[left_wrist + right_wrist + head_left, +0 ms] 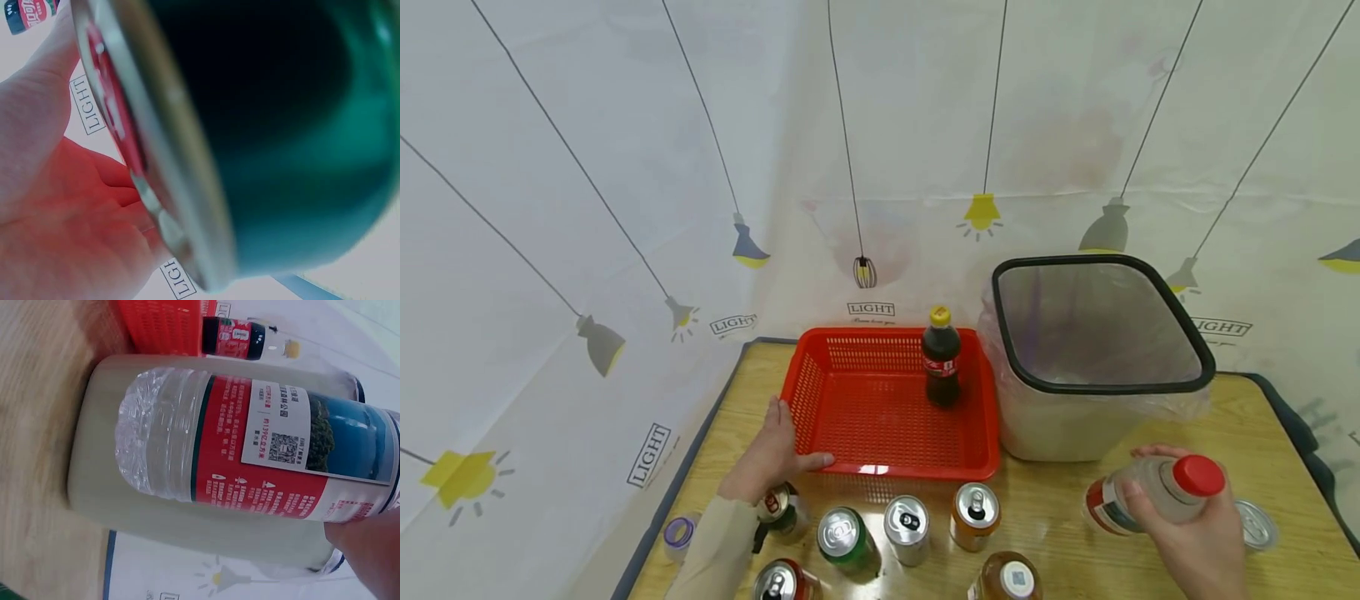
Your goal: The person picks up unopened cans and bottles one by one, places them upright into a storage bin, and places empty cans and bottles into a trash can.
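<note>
My left hand (775, 454) lies at the near left corner of a red plastic basket (850, 471), fingers straight along its side and thumb stretched over the front rim. Inside the basket stands a dark cola bottle (942, 367) with a yellow cap. In the left wrist view a green can (300, 144) with a red tab fills much of the picture, hiding part of the fingers. On the right, my right hand (1198, 533) grips a clear plastic water bottle (256, 444) with a red cap and red label, tilted over the table in front of the bin.
A pale bin (1060, 425) with a black rim and plastic liner stands right of the basket. Several drink cans, among them a silver can (906, 533) and an orange can (975, 517), stand in front, with a brown bottle (1007, 575). Another can (1255, 525) is beyond my right hand.
</note>
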Motion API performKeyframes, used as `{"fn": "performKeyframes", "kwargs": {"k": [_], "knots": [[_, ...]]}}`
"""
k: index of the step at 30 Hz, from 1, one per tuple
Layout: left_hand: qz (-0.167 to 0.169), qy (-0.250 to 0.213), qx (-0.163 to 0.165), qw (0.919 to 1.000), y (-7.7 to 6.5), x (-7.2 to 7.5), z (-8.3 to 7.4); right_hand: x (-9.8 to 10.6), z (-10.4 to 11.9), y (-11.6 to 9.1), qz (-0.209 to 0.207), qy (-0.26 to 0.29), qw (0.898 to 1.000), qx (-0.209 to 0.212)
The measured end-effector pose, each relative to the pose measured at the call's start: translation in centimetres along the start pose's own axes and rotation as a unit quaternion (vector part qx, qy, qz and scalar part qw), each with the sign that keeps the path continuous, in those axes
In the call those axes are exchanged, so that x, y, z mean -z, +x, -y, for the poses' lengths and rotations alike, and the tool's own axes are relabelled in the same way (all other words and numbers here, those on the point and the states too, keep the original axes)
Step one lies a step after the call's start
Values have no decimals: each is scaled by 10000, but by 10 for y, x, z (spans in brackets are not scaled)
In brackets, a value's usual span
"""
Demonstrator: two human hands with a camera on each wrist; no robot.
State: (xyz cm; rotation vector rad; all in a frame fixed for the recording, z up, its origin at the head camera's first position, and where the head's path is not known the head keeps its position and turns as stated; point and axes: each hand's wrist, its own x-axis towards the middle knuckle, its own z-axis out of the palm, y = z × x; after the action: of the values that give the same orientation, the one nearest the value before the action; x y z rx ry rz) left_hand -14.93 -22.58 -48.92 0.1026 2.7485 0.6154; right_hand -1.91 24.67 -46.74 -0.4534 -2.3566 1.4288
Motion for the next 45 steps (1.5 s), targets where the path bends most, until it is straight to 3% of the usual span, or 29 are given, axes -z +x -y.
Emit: {"fn": "performKeyframes", "kwargs": {"k": [4, 8, 13, 16, 25, 33, 35, 37, 43, 45], "knots": [[14, -92, 66, 9999, -1, 0, 1, -1, 11, 1, 316, 267, 9971, 642], [12, -208, 74, 9998, -1, 0, 1, -8, 23, 1, 617, 803, 9868, 1262], [-11, -217, 92, 9997, -1, 0, 2, -22, 42, 4, 984, 1604, 9600, 2072], [39, -208, 118, 9997, 0, -1, 3, -32, 54, 6, 1102, 1796, 9427, 2586], [1, 8, 53, 10000, 5, -3, 5, -65, 86, 17, 1742, 1864, 8928, 3712], [75, -125, 125, 9998, 6, -1, 1, -119, 98, 35, 1819, 1717, 8722, 4204], [67, -88, 144, 9998, 6, -1, 1, -132, 97, 36, 1812, 1641, 8709, 4264], [57, -51, 178, 9998, 4, -1, 2, -143, 96, 35, 1804, 1459, 8760, 4228], [47, -194, 203, 9996, 2, -1, 3, -165, 91, 36, 2253, 949, 9260, 2877], [41, -218, 201, 9996, 2, -1, 3, -171, 88, 40, 2418, 758, 9349, 2483]]}}
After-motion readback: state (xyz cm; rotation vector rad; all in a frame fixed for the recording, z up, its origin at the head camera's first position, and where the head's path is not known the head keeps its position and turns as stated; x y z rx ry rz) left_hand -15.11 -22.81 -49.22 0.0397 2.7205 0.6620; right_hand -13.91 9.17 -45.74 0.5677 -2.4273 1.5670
